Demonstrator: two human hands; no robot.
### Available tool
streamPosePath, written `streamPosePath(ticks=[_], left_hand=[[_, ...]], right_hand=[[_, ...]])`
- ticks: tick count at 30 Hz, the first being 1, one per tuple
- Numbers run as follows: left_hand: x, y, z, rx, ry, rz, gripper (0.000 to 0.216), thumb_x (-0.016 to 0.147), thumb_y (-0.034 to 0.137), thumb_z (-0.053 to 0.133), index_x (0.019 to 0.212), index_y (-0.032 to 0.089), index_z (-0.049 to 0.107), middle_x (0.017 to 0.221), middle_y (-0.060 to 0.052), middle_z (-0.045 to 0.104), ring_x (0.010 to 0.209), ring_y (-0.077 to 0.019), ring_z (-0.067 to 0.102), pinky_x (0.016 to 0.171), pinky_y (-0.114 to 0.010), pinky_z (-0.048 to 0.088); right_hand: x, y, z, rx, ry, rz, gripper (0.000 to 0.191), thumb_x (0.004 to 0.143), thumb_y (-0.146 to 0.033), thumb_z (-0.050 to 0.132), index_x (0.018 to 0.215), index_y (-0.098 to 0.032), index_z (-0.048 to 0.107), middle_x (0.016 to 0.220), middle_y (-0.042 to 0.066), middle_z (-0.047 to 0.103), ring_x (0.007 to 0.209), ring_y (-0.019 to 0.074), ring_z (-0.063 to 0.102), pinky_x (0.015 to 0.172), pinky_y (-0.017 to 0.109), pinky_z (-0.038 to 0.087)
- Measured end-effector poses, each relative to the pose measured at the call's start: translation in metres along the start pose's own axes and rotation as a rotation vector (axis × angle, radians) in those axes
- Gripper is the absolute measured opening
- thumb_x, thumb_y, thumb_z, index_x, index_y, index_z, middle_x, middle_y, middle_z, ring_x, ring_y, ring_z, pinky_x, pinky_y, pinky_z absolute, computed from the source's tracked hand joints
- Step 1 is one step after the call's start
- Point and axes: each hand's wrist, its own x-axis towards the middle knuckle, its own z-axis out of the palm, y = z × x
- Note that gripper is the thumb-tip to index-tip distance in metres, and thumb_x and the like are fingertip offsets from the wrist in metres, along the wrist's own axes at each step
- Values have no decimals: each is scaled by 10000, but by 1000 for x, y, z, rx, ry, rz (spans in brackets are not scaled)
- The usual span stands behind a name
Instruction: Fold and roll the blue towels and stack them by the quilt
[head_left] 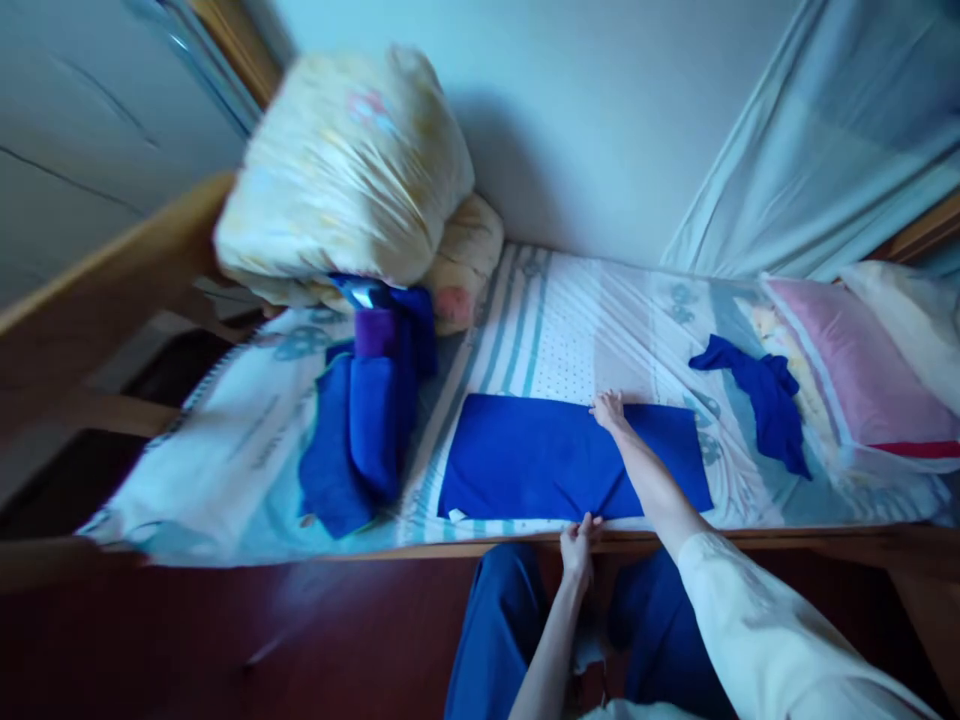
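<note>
A blue towel (532,460) lies spread as a flat rectangle on the bed, a small white tag at its near left corner. At its far edge, right of the middle, my right hand (609,408) pinches the cloth. My left hand (579,545) grips the near edge by the bed's front rail, almost in line with the right one. Small creases run through the towel between both hands. To the right lies a crumpled blue cloth (761,390). Folded blue towels (371,420) are piled on the left, with a rolled purple cloth (375,332) among them.
A bulky yellow quilt (345,170) is heaped at the back left against the wall. Pink pillow (862,360) and pale bedding lie at the right end. A wooden rail (112,255) borders the left side, and a white net (817,150) hangs at the right.
</note>
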Motion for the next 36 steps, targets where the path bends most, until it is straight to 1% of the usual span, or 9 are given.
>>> streamPosePath(ticks=[4,7,12,16,21,24,27,31,36], left_hand=[[-13,7,-15,98,-76,122,626,477,713,854,613,210,507,782,-140,756,825,-285,729,673,-333,528],[-24,14,-29,232,-141,240,614,539,760,791,615,203,543,700,-81,707,779,-251,694,689,-322,520],[-41,45,-55,378,-65,502,659,567,834,718,575,212,500,551,33,481,639,-160,536,636,-271,434],[-61,102,-63,275,-79,703,703,584,889,662,629,204,509,608,41,445,642,-127,454,636,-258,395],[-91,197,-52,196,-97,872,721,583,892,660,683,184,572,646,17,530,667,-132,496,636,-250,410],[-107,251,-40,208,-65,960,726,565,850,701,775,156,648,668,-3,597,666,-137,534,641,-252,429],[-124,297,-26,259,-34,1021,692,584,772,740,860,139,696,712,-38,665,685,-157,589,650,-260,454],[-148,340,-5,310,-59,1131,586,612,655,789,888,145,711,760,-60,712,709,-171,641,653,-255,488],[-170,361,9,320,-118,1180,546,576,563,850,906,155,696,765,-42,714,683,-148,637,624,-238,493]], right_hand=[[-28,5,-27,106,95,-3,134,919,-282,671,887,-214,782,1165,135,747,1275,289,572,1129,470,352],[-52,14,-56,226,169,-25,178,919,-299,648,838,-221,786,992,79,786,1082,253,678,978,349,469],[-98,31,-98,474,330,-115,223,867,-357,656,768,-198,777,841,48,787,914,241,727,836,290,532],[-140,39,-121,669,435,-186,278,812,-429,693,843,-166,775,849,81,782,876,244,728,801,322,556],[-197,41,-143,916,471,-276,454,743,-506,764,1029,-153,753,839,69,770,760,187,693,737,307,544],[-230,38,-157,1108,466,-344,506,640,-494,858,1010,-162,762,833,58,763,767,175,677,743,301,529],[-258,34,-169,1202,487,-382,462,589,-463,896,925,-168,779,872,64,769,805,174,676,767,300,522],[-289,34,-180,1293,545,-389,455,541,-433,926,892,-181,786,877,54,775,808,170,679,784,302,522],[-322,39,-188,1312,610,-384,473,508,-432,946,877,-182,788,861,51,781,827,187,696,806,318,536]])
